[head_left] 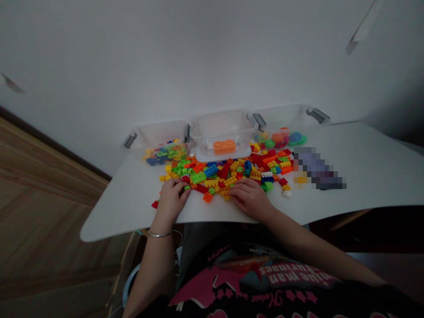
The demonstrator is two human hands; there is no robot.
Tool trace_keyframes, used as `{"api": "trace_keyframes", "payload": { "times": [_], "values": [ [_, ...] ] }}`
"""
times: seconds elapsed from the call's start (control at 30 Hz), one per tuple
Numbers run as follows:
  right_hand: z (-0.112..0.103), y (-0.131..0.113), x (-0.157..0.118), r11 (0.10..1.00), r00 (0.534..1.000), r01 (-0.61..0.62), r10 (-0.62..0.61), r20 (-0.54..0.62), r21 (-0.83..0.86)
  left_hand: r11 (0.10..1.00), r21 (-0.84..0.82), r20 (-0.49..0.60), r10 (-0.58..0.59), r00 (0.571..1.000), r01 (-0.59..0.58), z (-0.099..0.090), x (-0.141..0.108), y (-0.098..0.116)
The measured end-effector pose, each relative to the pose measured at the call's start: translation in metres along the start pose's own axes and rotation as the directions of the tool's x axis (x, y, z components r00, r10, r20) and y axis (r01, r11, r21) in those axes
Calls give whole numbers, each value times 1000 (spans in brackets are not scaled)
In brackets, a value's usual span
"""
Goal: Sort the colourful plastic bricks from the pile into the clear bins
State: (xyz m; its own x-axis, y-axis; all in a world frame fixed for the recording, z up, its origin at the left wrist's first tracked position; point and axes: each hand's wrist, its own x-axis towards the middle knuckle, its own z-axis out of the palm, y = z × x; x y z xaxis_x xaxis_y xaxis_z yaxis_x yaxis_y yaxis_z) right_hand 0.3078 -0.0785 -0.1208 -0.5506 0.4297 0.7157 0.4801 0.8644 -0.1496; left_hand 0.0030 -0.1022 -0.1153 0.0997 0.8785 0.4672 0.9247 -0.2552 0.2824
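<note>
Toy building bricks in several colours lie in a loose pile on the white table. At the pile's left front edge, my left hand is curled, with thumb and fingers around a small green brick; part of the grip is hidden. My right hand rests at the front of the heap, palm down and fingers stretched toward the bricks. Its fingertips are beside a yellow brick. Between the hands sits an orange brick, nearest the table's front edge.
Behind the pile stands a clear plastic box with a big orange brick in it. A left box holds small coloured pieces, a right box rounder ones. A pixelated object lies to the right. A wall backs the table.
</note>
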Motion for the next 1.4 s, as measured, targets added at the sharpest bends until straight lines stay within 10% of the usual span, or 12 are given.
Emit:
{"api": "trace_keyframes", "payload": {
  "times": [0.3,0.6,0.97,1.13,1.4],
  "values": [
    [-1,0,0,999,1000,-22,21,10,26,950,-272,-283,-232,931,154,-29,21,7],
    [-3,-2,1,999,1000,-26,26,12,40,931,-356,-619,-303,724,84,-52,86,-3],
    [-2,-2,3,999,1000,-7,7,-1,34,915,-212,-376,-401,835,344,-53,147,-28],
    [-3,-2,2,999,1000,-17,17,6,32,831,63,-194,-532,824,552,-51,155,-27],
    [-2,-1,1,999,1000,-23,23,4,42,790,176,-202,-554,808,587,-47,160,-30]
  ]
}}
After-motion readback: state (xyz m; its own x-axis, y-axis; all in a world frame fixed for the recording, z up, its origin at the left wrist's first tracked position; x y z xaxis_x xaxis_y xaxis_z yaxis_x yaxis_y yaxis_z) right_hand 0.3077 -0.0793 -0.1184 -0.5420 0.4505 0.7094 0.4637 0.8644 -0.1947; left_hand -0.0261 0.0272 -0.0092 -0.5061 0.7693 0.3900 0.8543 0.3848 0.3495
